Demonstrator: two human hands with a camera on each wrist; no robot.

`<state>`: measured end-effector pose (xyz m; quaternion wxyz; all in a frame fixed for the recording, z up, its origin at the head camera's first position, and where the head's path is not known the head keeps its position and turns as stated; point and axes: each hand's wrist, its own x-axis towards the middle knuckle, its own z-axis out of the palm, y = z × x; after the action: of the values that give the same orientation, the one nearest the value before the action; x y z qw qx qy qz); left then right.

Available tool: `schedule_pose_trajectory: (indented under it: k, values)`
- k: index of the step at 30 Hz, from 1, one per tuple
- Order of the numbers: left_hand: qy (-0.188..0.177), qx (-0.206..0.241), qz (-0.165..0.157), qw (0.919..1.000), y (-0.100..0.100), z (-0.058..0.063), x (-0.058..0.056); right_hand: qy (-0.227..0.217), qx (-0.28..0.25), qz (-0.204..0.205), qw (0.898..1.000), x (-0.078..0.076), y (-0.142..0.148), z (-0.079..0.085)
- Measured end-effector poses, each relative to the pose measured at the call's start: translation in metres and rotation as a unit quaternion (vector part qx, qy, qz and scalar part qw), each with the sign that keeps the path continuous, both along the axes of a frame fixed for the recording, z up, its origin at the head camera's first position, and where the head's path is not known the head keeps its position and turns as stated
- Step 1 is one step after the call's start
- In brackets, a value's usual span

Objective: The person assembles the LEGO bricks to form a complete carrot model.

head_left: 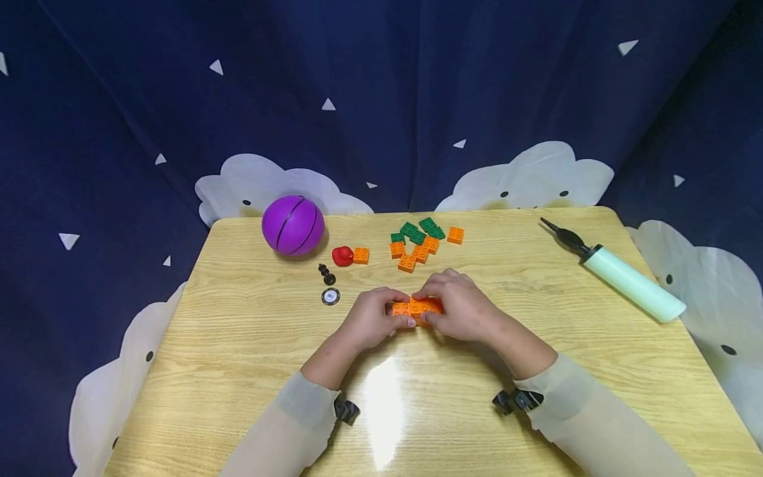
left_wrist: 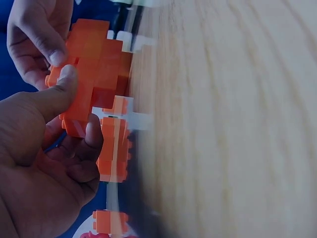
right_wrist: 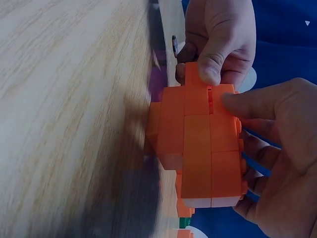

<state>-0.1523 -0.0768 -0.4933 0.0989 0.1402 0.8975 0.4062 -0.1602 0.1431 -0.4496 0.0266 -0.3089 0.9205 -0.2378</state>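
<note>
Near the middle of the table, both hands hold one orange toy brick assembly (head_left: pixel 420 305), built of several studded bricks in stacked layers. My left hand (head_left: pixel 374 319) pinches its left end between thumb and fingers. At the other end, my right hand (head_left: pixel 463 309) grips the upper bricks, thumb on the near side and fingers behind. The right wrist view shows the assembly (right_wrist: pixel 197 144) in steps, with a narrow gap by the left thumb. In the left wrist view, both thumbs lie close together on the assembly (left_wrist: pixel 94 54).
Loose orange bricks (head_left: pixel 407 263) and green bricks (head_left: pixel 408 229) lie beyond the hands. Left of them are a red piece (head_left: pixel 342 256), a black chess piece (head_left: pixel 326 274), a poker chip (head_left: pixel 330 296) and a purple ball (head_left: pixel 293 226). A hand pump (head_left: pixel 632 281) lies right.
</note>
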Motion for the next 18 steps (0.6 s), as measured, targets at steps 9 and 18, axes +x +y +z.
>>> schedule_pose_trajectory:
  k: [9,18]
  values:
    - [-0.008,0.007,0.001,0.9999,0.000,0.002,0.000,-0.002,-0.005,-0.001,1.000,0.000,-0.002,0.000]
    - [0.003,-0.011,-0.007,0.9999,-0.001,0.006,0.000,-0.018,-0.038,-0.003,0.999,-0.002,0.003,-0.011]
